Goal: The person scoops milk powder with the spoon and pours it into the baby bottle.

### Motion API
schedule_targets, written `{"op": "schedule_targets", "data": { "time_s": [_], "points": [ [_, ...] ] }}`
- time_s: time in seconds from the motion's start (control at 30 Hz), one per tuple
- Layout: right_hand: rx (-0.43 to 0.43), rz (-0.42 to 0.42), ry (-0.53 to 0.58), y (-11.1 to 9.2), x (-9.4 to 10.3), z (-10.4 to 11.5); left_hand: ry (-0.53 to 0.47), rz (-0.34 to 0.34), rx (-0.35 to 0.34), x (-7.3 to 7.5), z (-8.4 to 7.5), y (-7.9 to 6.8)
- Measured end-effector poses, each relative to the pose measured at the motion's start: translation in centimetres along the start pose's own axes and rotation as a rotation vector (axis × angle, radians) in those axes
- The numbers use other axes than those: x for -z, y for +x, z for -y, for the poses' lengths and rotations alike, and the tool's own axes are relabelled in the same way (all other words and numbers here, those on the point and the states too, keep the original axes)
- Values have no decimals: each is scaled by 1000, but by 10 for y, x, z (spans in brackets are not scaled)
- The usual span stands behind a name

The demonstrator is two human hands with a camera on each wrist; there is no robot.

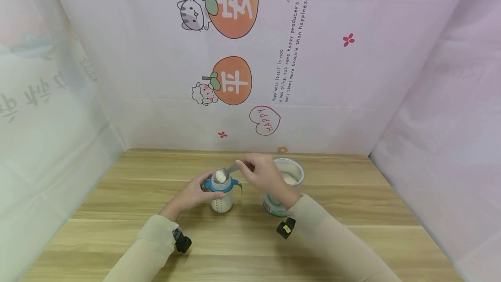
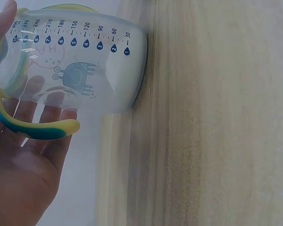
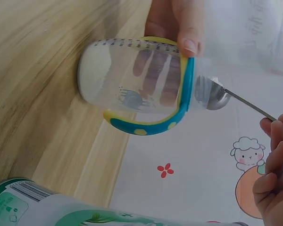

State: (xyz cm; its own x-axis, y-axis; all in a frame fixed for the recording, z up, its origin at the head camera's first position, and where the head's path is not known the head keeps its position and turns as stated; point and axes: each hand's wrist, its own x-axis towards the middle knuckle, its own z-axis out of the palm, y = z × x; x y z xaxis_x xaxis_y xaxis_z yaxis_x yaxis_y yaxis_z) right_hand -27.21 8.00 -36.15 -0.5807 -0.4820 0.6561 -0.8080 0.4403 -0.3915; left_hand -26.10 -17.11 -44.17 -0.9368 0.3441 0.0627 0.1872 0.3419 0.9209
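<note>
A clear baby bottle (image 1: 222, 203) with a blue-and-yellow two-handled ring stands uncapped on the table, white powder in its bottom. My left hand (image 1: 195, 194) grips it near the neck, thumb in front and fingers behind, as the left wrist view shows beside the printed scale (image 2: 73, 40). Between the thumb and fingers of my right hand (image 1: 263, 176) is the handle of a metal spoon (image 3: 250, 104). Its bowl, heaped with white powder (image 1: 221, 176), sits at the bottle's mouth. Beneath my right wrist, an opened can (image 1: 298, 169) holds more powder and is partly hidden.
The wooden table (image 1: 336, 247) runs back to a printed cloth (image 1: 325, 112) hanging behind it. More pale cloth hangs at the left and right sides. The can stands to the right of the bottle, its green-and-white label (image 3: 85, 212) visible in the right wrist view.
</note>
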Motion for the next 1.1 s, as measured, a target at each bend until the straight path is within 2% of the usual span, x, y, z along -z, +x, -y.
{"op": "schedule_targets", "data": {
  "time_s": [0.17,0.33,0.7,0.87,1.1],
  "points": [
    [119,-8,-64,-2,-4,2,-5,2,-2,0,0,0],
    [189,0,-121,-5,-5,3,-21,14,-9,-1,0,0],
    [401,-10,-331,-9,-4,5,-58,51,-37,0,2,0],
    [450,-21,-366,-11,-4,3,-65,47,-27,0,2,0],
    [458,-17,-355,-12,-4,2,-61,49,-28,0,1,1]
  ]
}}
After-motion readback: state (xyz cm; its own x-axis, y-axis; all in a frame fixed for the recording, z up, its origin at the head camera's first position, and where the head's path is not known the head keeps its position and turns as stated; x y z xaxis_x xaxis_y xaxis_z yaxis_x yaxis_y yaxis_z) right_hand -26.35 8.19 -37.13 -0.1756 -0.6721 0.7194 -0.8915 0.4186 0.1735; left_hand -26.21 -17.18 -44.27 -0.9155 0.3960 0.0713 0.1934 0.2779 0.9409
